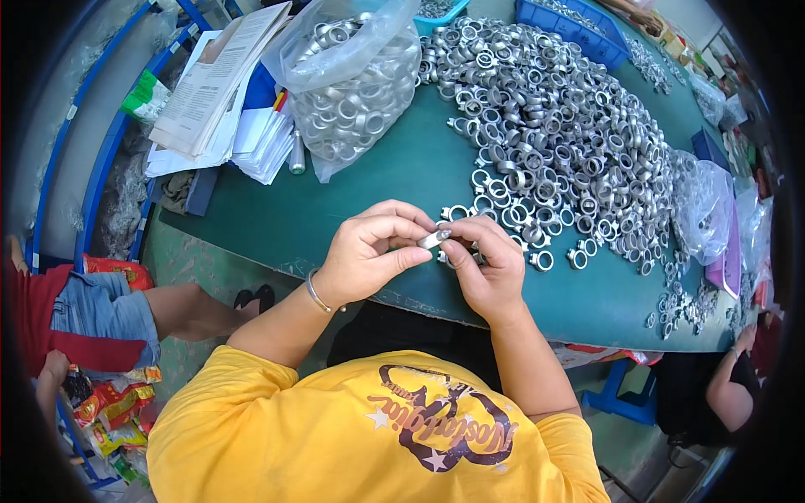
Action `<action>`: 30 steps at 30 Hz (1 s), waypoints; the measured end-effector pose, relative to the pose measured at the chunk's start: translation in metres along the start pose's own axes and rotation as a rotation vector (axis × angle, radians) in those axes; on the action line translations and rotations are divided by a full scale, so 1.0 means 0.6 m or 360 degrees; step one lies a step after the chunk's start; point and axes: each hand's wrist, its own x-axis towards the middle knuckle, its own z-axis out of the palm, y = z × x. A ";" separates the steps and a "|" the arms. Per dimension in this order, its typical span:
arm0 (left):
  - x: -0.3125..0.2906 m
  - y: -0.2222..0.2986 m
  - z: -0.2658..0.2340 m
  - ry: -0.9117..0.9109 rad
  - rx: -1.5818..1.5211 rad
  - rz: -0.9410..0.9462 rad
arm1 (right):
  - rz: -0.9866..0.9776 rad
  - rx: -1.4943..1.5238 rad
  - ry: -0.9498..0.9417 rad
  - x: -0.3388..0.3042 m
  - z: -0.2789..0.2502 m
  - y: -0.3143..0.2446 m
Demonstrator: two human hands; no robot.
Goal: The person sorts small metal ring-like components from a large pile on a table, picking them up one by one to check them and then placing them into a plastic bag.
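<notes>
Between my two hands is a small silvery metal ring, held above the near edge of the green table. My left hand pinches it from the left with thumb and fingers. From the other side my right hand grips it between thumb and forefinger. The fingers hide much of the ring. Just beyond my hands lies a large heap of similar metal rings, each with a small lug, and loose ones reach close to my right fingers.
A clear plastic bag of rings stands at the far left, beside papers and envelopes. Behind the heap is a blue basket. Plastic bags lie at the right. People are on both sides; a blue stool stands right.
</notes>
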 end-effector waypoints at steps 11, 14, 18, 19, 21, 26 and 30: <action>0.004 -0.015 -0.008 -0.0075 0.0476 0.0266 | -0.0193 -0.0049 0.0037 0.003 -0.002 0.000; 0.006 -0.015 -0.006 -0.0080 0.0502 0.0311 | -0.0220 -0.0044 0.0037 0.003 -0.002 0.000; 0.007 -0.015 -0.004 -0.0064 0.0593 0.0385 | -0.0233 -0.0047 0.0044 0.002 -0.002 0.001; 0.009 -0.014 -0.003 -0.0063 0.0595 0.0387 | -0.0224 -0.0040 0.0036 0.002 -0.003 0.001; 0.012 -0.010 -0.002 -0.0069 0.0673 0.0449 | -0.0193 -0.0036 0.0029 0.001 -0.003 0.000; 0.014 -0.001 0.006 0.0023 0.0777 0.0456 | -0.0103 0.0019 0.0006 0.002 -0.005 -0.007; 0.014 -0.008 0.010 0.0088 0.0668 0.0401 | -0.0086 0.0071 0.0008 -0.001 -0.004 0.002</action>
